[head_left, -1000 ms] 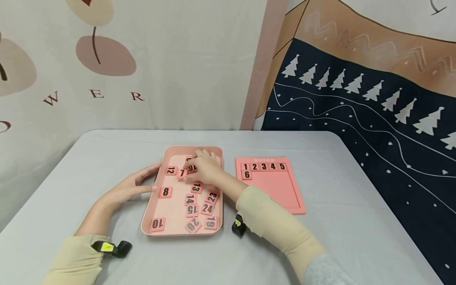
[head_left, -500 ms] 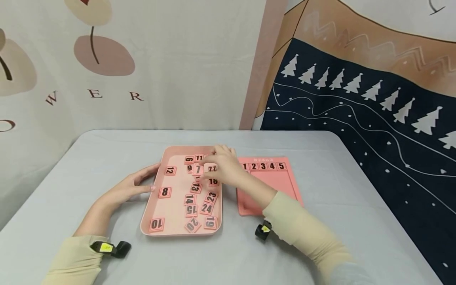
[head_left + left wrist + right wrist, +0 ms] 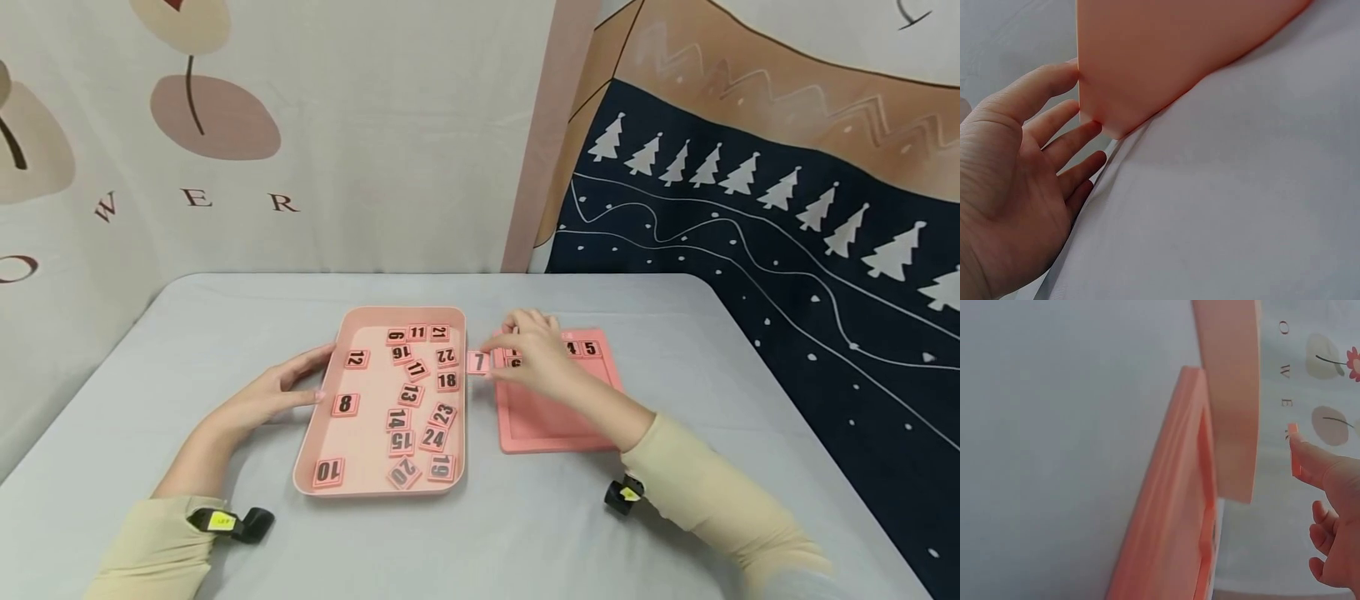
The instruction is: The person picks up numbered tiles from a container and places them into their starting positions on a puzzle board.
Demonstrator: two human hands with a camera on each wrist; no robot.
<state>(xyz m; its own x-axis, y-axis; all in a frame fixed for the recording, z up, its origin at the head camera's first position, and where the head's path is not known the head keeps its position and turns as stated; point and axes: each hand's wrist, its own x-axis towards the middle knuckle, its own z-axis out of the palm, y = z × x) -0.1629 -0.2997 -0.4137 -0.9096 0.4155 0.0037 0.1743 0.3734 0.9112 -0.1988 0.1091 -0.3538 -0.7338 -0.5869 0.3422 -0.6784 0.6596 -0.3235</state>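
Between finger and thumb my right hand (image 3: 536,354) pinches a pink number tile (image 3: 477,362) marked 7. In the head view it overlaps the gap between the pink tray (image 3: 360,450) and the pink number board (image 3: 555,412). The right wrist view shows this tile (image 3: 1295,456) edge-on, raised above the board. Tiles 4 and 5 show in the board's top row; 6 is partly covered by my fingers, and the tiles to its upper side are hidden. My left hand (image 3: 273,396) touches the tray's left side with loosely spread fingers (image 3: 1063,140).
Inside the tray lie several loose number tiles, among them tile 8 (image 3: 345,405), tile 10 (image 3: 327,472) and tile 12 (image 3: 357,359). A white cloth (image 3: 337,550) covers the table. Patterned curtains (image 3: 420,150) hang behind its far edge.
My right hand has lifted tile 7 out of the tray and carried it right, toward the board's upper left. My left hand stays at the tray's side.
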